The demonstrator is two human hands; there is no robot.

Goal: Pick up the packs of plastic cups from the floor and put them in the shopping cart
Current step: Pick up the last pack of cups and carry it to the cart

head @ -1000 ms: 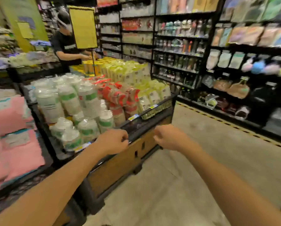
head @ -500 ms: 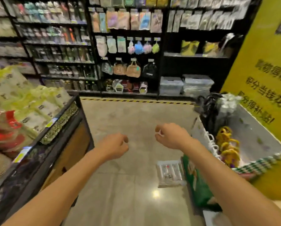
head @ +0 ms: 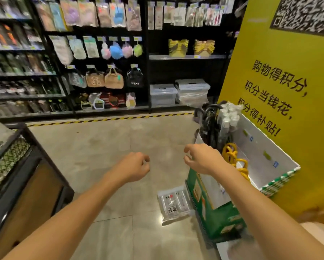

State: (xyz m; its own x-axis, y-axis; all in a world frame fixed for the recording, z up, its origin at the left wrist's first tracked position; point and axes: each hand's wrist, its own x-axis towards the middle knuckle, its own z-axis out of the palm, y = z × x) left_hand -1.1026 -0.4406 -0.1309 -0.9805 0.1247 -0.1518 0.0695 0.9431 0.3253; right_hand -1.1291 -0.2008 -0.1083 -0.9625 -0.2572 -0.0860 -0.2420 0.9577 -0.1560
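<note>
The cup pack (head: 174,205) is clear, the floor (head: 110,147) grey, the sign (head: 270,59) yellow

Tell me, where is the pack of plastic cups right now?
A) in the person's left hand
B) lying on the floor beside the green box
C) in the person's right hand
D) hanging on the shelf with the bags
B: the pack of plastic cups lies flat on the floor beside the green box, while the left hand and right hand hold nothing.
</note>
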